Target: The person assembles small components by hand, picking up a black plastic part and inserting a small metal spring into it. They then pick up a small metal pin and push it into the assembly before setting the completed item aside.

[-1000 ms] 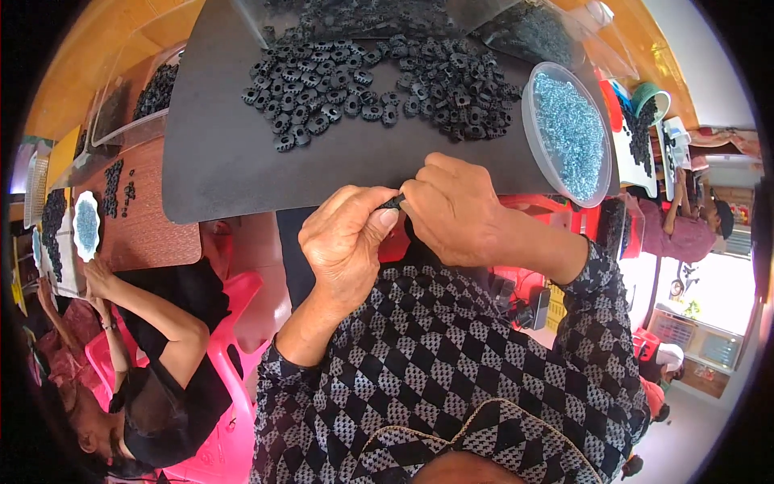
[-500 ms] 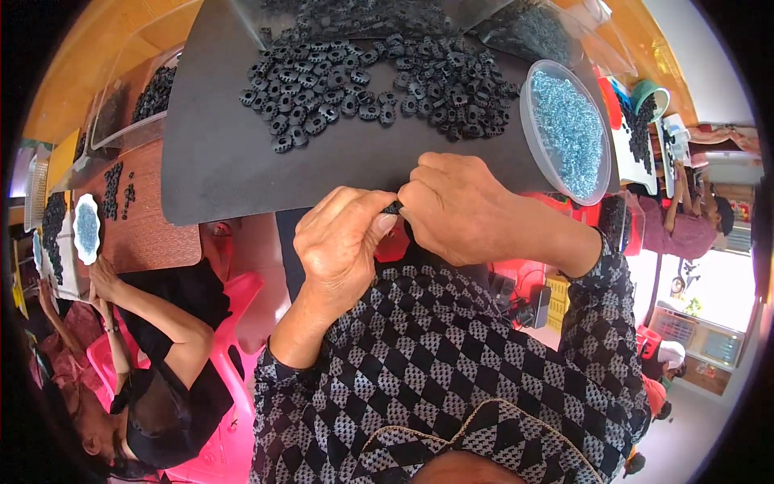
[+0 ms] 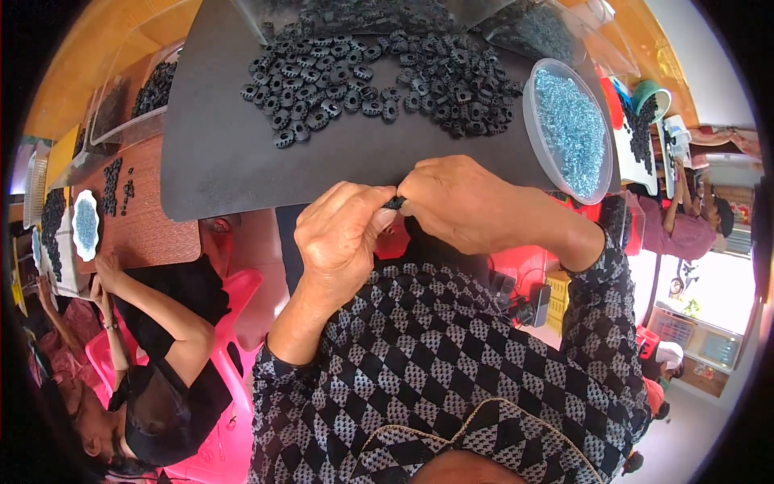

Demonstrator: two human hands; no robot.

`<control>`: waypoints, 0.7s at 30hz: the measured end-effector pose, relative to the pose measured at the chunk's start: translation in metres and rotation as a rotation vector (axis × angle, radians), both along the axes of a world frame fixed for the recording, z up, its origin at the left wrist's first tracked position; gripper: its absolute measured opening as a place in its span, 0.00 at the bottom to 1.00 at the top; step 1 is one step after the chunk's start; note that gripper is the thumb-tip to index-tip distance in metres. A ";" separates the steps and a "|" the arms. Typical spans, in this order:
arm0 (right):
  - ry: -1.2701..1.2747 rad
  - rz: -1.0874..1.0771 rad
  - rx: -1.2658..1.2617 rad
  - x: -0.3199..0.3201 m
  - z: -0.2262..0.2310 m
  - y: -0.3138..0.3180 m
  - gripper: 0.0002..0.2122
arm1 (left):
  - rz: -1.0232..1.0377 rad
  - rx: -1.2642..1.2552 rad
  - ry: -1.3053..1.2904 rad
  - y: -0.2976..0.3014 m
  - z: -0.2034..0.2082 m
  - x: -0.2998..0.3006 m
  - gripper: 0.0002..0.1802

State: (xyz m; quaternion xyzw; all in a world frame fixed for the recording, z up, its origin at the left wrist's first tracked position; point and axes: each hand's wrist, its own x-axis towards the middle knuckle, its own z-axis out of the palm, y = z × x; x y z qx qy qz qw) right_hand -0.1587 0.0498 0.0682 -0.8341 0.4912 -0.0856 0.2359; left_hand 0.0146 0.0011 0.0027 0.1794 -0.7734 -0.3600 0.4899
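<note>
My left hand (image 3: 334, 234) pinches a small black plastic piece (image 3: 393, 203) between thumb and fingers, just off the near edge of the dark table (image 3: 222, 161). Against the piece's right end, the fingertips of my right hand (image 3: 468, 203) are pressed together; whatever they grip is hidden. Beyond my hands lie many loose black ribbed oval pieces with holes, in a left heap (image 3: 314, 81) and a right heap (image 3: 463, 89). To the right of these heaps stands a round clear tub (image 3: 534, 137) filled with pale blue tiny beads (image 3: 571, 125).
A clear bin (image 3: 347, 16) of black pieces sits at the table's far side, with more in clear plastic (image 3: 528, 32) beside it. On the left, a co-worker (image 3: 161, 315) sits at a brown table (image 3: 157, 234) with a white dish (image 3: 86, 250) of beads.
My hands stay together around the black piece, with only slight shifts; the right hand has turned a little. The co-worker's hand on the left has lowered slightly.
</note>
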 end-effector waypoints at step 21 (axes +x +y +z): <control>-0.076 -0.091 -0.031 0.005 -0.017 0.001 0.04 | 0.063 0.268 0.080 0.011 -0.015 0.001 0.10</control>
